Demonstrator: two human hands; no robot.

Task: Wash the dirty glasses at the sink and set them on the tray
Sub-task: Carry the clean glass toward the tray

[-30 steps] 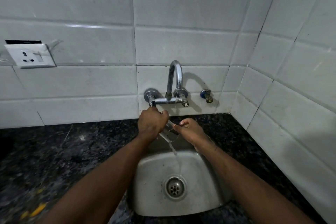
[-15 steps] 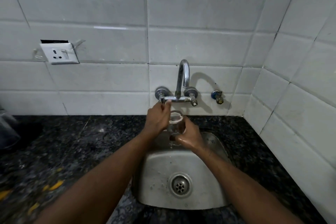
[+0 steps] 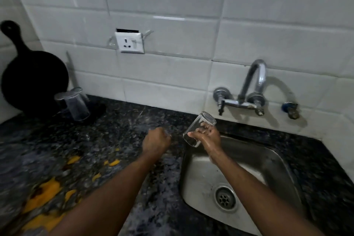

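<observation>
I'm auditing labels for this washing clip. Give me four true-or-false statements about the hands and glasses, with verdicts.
1. The right hand holds a clear drinking glass. True.
2. That glass is upright, mouth up. False: it is tilted, with its thick base toward the chrome wall tap and its mouth down and to the left.
3. The left hand grips the tap handle. False: it is a closed fist above the dark speckled stone counter, away from the tap.
4. A second clear glass stands beside the black round board at the far left. True.
</observation>
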